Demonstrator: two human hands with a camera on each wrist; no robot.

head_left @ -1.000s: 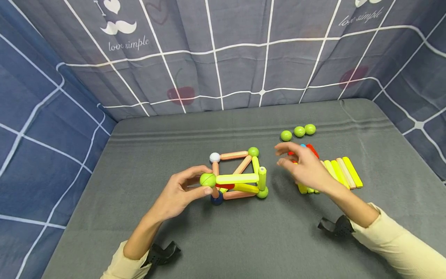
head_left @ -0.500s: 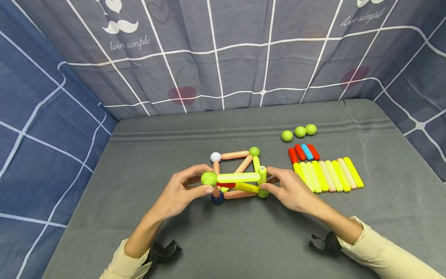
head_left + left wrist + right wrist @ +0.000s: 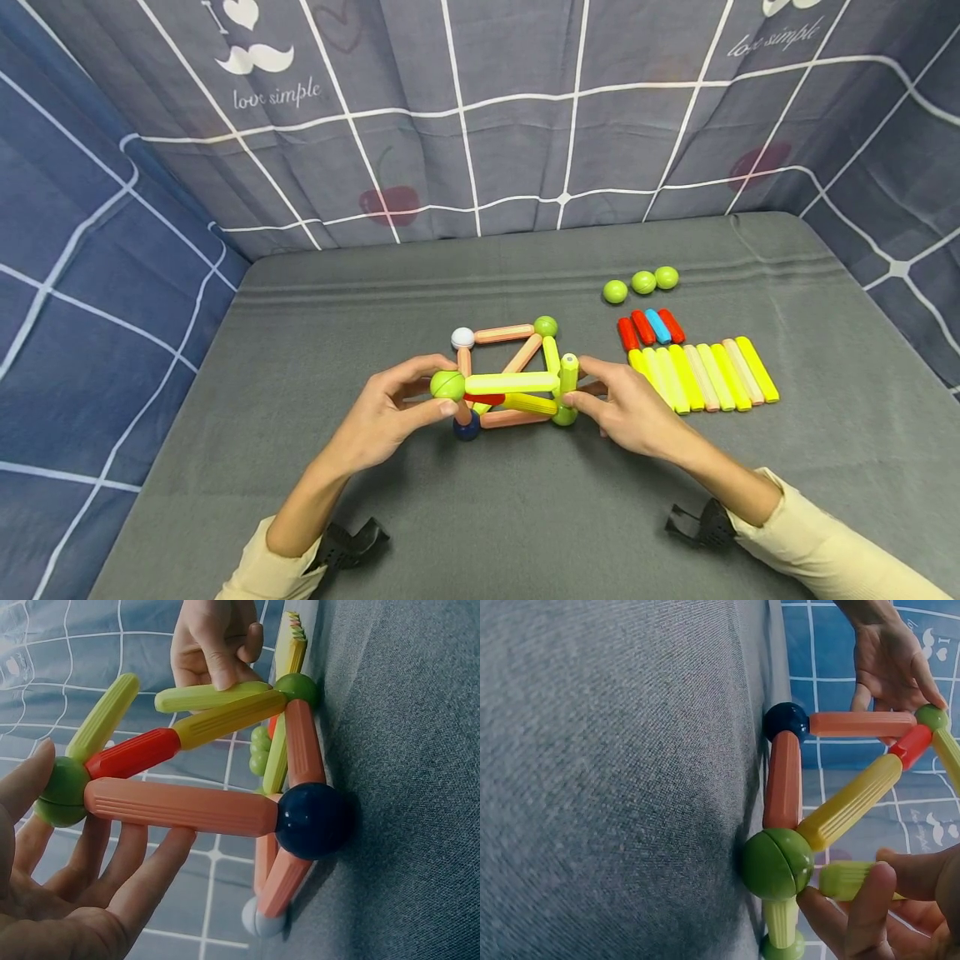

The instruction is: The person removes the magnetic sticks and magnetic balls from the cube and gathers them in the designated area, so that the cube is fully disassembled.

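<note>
My left hand (image 3: pixel 390 412) pinches the upper green ball (image 3: pixel 447 386) of a frame of magnetic sticks and balls. From that ball a pale yellow-green stick (image 3: pixel 510 382) points right, and a red short stick (image 3: pixel 133 753) and yellow stick (image 3: pixel 229 718) slope down. My right hand (image 3: pixel 626 408) pinches an upright yellow-green stick (image 3: pixel 569 375) above the lower green ball (image 3: pixel 778 864); the right wrist view shows a small gap between them. A dark blue ball (image 3: pixel 315 820), a white ball (image 3: pixel 462 338) and another green ball (image 3: pixel 546 327) form the base corners, joined by orange sticks (image 3: pixel 504 334).
Right of the frame lie a row of yellow and pale sticks (image 3: pixel 705 379), several short red and blue sticks (image 3: pixel 658 326), and 3 green balls (image 3: pixel 643 282). A grid-patterned curtain (image 3: pixel 510 117) borders the grey cloth surface (image 3: pixel 360 300).
My right hand has come left from the loose sticks and taken hold of the upright yellow-green stick, which has shifted slightly right. My left hand stays at the upper green ball.
</note>
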